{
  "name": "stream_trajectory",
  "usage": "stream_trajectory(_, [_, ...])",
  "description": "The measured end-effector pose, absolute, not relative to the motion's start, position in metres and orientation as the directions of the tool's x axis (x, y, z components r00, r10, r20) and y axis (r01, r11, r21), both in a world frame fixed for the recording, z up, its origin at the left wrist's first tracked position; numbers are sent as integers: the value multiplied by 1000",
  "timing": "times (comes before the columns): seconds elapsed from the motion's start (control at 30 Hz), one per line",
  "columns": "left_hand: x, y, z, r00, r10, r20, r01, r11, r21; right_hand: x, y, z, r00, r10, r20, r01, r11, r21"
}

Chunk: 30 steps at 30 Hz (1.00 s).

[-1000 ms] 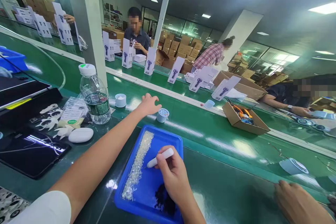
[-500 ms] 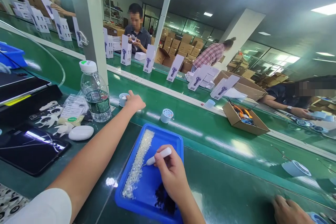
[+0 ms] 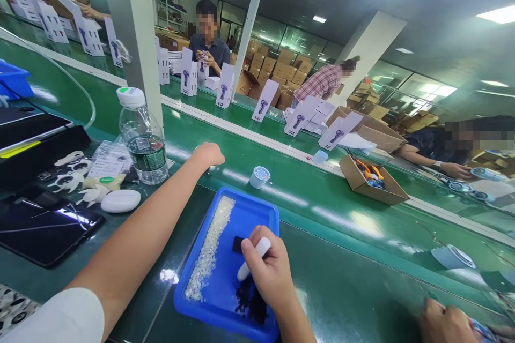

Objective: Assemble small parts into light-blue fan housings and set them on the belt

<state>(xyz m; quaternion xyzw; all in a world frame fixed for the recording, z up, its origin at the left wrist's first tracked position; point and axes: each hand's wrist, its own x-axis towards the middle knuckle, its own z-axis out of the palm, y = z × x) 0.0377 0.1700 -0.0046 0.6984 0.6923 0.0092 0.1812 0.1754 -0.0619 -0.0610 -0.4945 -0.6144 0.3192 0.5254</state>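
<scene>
Conveyor belt (image 3: 341, 209), green and glossy, runs beyond both my hands and under the work. Blue tray (image 3: 263, 206) sits on it directly below my right hand (image 3: 271, 273), which is clenched around a white pen-shaped tool (image 3: 252, 259) with the tip pointing down into the tray. Clear beads (image 3: 209, 252) lie in a long strip along the tray's left side, just left of that hand; dark pieces (image 3: 249, 300) are heaped right under it, and one small dark square (image 3: 237, 245) lies just beyond the tool tip, apart from the heap.

My left hand (image 3: 208, 154) is stretched well ahead of the tray, knuckles up and fingers curled downward; whatever is under it is hidden, so I cannot tell whether it grips anything. Water bottle (image 3: 142, 136) stands upright just left of that hand. Pale blue spool (image 3: 259, 176) rests on the belt to its right, apart from it.

Left of my left forearm lie a dark tablet (image 3: 44, 225), a white oval case (image 3: 120, 201) and small white parts (image 3: 68, 171). Another person's hand (image 3: 446, 324) shows well to the right of mine
</scene>
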Motion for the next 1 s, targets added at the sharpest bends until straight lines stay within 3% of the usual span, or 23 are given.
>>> stream_trajectory(0.27, [56, 158, 2, 250, 956, -157, 939, -199, 280, 178, -59, -63, 53, 951, 304, 333, 270, -903])
stream_trajectory(0.73, [61, 164, -13, 300, 945, -132, 937, -265, 228, 175, -60, -63, 112, 956, 272, 289, 230, -929])
stream_trajectory(1.0, [62, 158, 0, 318, 945, -80, 917, -285, 278, 174, -58, -68, 75, 972, 222, 316, 188, -930])
